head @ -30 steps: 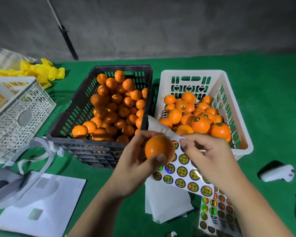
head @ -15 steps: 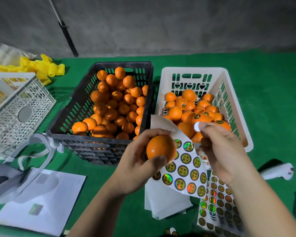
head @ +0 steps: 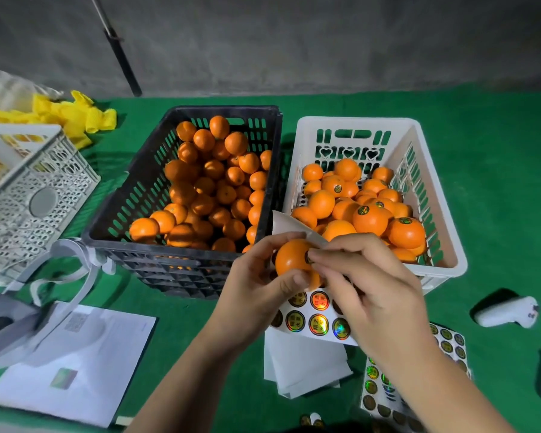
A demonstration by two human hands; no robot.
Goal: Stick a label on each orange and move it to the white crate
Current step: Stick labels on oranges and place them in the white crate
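My left hand (head: pixel 258 282) grips an orange (head: pixel 292 257) together with a sheet of round shiny labels (head: pixel 306 314), in front of the two crates. My right hand (head: pixel 369 292) presses a label (head: pixel 309 257) onto the orange's right side with its fingertips. The black crate (head: pixel 144 182) at centre holds several unlabelled oranges. The white crate (head: pixel 431 189) to its right holds several oranges, some with dark round labels on top.
A second label sheet (head: pixel 419 379) and white backing papers (head: pixel 300 364) lie on the green cloth below my hands. A white perforated crate (head: pixel 28 189), yellow foam nets (head: pixel 72 115), a grey device with straps (head: pixel 19 326), white papers (head: pixel 85 364) at left; a white handheld device (head: pixel 506 314) at right.
My right hand peeled a label off the sheet, lifted it, then brought it left onto the orange. The left hand held the orange and sheet nearly still.
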